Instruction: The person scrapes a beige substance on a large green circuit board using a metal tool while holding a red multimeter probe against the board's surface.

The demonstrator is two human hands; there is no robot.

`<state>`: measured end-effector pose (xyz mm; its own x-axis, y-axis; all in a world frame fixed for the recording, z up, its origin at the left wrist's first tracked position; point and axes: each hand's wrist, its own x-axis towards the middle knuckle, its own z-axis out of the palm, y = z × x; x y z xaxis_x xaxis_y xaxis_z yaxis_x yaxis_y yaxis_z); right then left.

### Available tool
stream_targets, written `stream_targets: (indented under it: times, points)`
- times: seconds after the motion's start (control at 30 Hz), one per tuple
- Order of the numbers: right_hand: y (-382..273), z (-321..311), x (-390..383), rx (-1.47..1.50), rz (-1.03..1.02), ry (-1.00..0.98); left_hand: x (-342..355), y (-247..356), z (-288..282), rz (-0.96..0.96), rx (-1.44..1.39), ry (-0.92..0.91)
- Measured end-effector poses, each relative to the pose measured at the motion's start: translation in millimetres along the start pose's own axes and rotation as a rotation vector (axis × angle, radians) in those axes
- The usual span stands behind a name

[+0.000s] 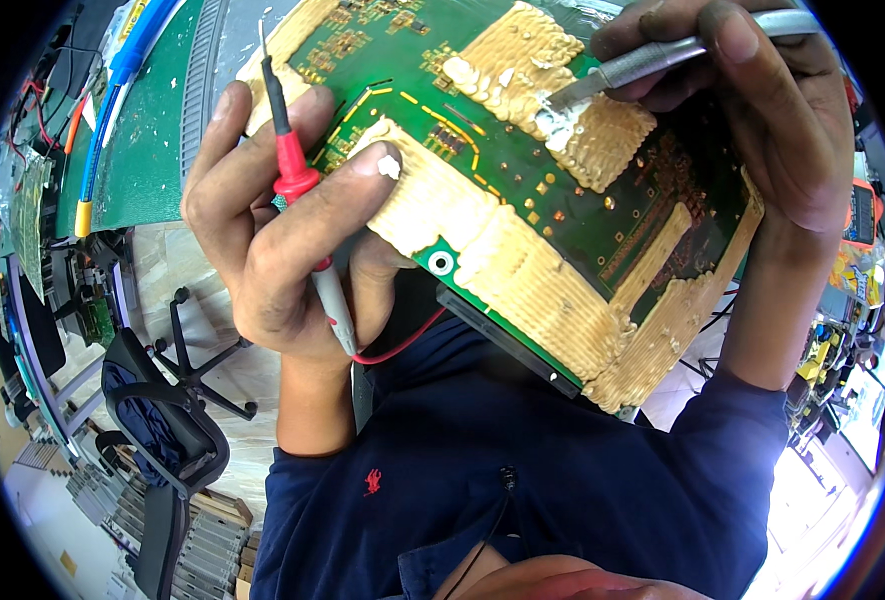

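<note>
A green circuit board (pixel 508 168) is held up, tilted, in front of my chest. Thick ridged strips of cream-coloured coating (pixel 533 275) cover parts of it. My left hand (pixel 278 240) grips the board's left edge, with a red and grey test probe (pixel 296 172) tucked between its fingers, metal tip upward. A white crumb sticks to one left finger. My right hand (pixel 788 130) is closed round a craft knife (pixel 653 62) with a knurled metal handle. The knife's tip touches the coating patch (pixel 603 140) near the board's top, where white broken bits lie.
A green mat (pixel 153 170) lies beyond my left hand, with a blue tool (pixel 133 60) on it. An office chair (pixel 153 400) stands on the floor at left. An orange-edged meter (pixel 861 215) and cluttered parts are at right. A red lead (pixel 403 350) trails from the probe.
</note>
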<state>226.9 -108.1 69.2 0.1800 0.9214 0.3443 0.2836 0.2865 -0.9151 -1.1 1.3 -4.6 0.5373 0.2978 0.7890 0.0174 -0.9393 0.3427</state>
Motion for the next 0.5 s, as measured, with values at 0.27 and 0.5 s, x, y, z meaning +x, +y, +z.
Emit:
stream_targets:
  times: [0.27, 0.5]
  points:
    - [-3.6, 1.4, -0.6, 0.031, 0.018, 0.016, 1.4, -2.4, 2.4, 0.022, -0.036, 0.007]
    - [-3.0, 2.4, 2.7, -0.01, -0.01, -0.032, -0.7, -4.4, 1.5, 0.03, -0.037, 0.007]
